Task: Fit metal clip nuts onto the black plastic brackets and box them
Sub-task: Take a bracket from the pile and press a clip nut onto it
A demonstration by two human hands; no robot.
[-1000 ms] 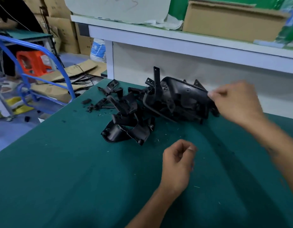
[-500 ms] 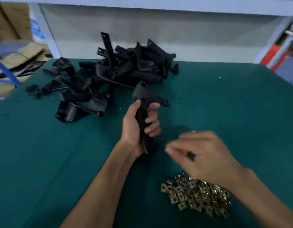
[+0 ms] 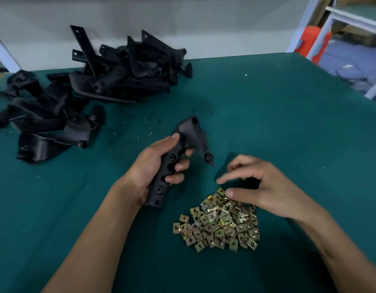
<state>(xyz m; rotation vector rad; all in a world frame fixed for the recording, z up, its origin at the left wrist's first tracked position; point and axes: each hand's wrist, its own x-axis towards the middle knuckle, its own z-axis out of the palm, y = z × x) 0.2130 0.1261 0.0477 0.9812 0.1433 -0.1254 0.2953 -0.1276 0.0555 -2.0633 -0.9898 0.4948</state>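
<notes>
**Bracket held upright, right hand spread over the clip nuts**

Compared with half a second ago, the black plastic bracket is seen held in much the same grip, while more of the clip-nut pile is uncovered, since the right hand is now placed at its far edge rather than over it. A second ago no bracket was held, and the right hand was reaching into the bracket heap.

The bracket is gripped by the left hand, with the thumb laid along its left side and the fingers curled round its long, holed stem. Its wider head is pointed away, above the green mat.

The right hand is held open, the fingers loosely spread and slightly blurred, just above the far edge of the pile of brass-coloured metal clip nuts. Whether a nut is touched cannot be told; none is seen pinched.

The nut pile is found near and right of the bracket. A heap of black brackets is piled at the far left of the mat, against a pale wall panel. An orange stool is visible at the far right.
</notes>
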